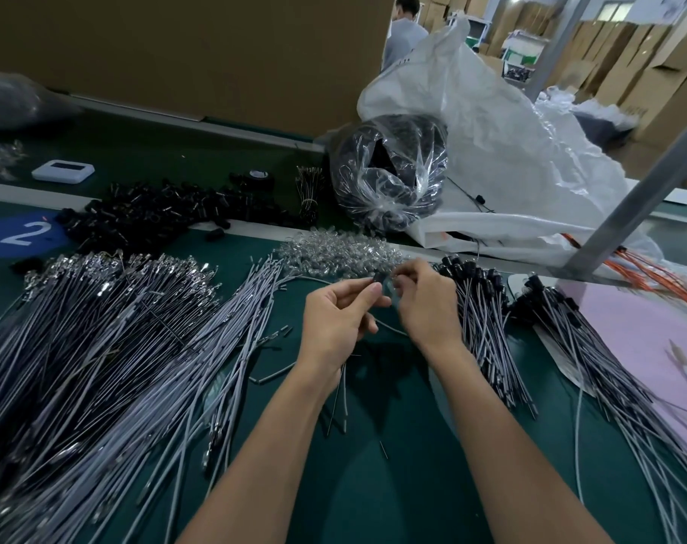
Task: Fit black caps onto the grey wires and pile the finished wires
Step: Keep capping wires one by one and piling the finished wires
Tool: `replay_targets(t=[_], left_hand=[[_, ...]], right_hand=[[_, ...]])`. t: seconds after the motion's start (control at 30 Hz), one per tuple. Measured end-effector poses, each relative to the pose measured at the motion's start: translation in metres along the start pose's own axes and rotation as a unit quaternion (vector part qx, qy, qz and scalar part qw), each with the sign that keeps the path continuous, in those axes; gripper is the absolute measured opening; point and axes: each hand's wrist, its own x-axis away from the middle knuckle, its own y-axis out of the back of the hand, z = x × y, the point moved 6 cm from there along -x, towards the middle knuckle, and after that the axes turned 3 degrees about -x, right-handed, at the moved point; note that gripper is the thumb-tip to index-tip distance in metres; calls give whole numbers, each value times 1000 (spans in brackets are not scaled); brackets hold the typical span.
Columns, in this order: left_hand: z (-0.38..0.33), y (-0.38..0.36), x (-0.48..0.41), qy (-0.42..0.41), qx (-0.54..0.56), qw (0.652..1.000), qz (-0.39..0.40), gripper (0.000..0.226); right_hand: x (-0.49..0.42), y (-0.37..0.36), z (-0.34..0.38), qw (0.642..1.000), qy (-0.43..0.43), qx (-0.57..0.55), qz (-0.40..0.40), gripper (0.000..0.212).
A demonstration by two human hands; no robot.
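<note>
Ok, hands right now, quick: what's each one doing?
Left hand: pinching a black cap, grey wire trailing below the palm.
Right hand: curled, pinching beside the cap; what it holds cannot be told.

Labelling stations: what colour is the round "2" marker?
Blue round marker with a white numeral; head view.

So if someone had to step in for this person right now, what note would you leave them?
Left hand pinches a black cap. Right hand pinches close against it, apparently on the end of a grey wire; it is blurred, so not certain.
Bare wires lie fanned on the left, loose caps heaped behind them, clear pieces ahead of the hands.
Done: capped wires piled on the right.
Left: seat this cap, add the wire to that pile, then work through the large bare stack.
</note>
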Motion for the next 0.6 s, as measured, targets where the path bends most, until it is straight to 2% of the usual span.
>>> replay_targets(t=[0.1, 0.2, 0.4, 0.6], left_hand=[[-1, -2, -1, -18, -25, 1000, -2, 6], [-1, -7, 0, -35, -70, 997, 23, 12], [-2, -12, 3, -64, -114, 990, 50, 11], [-3, -12, 4, -78, -147, 985, 52, 16]], right_hand=[[11, 16, -3, 984, -16, -178, -4, 19], [19, 25, -2, 967, -2, -253, 17, 27], [28, 27, -6, 963, 5, -267, 36, 28], [28, 31, -12, 971, 28, -239, 14, 23]])
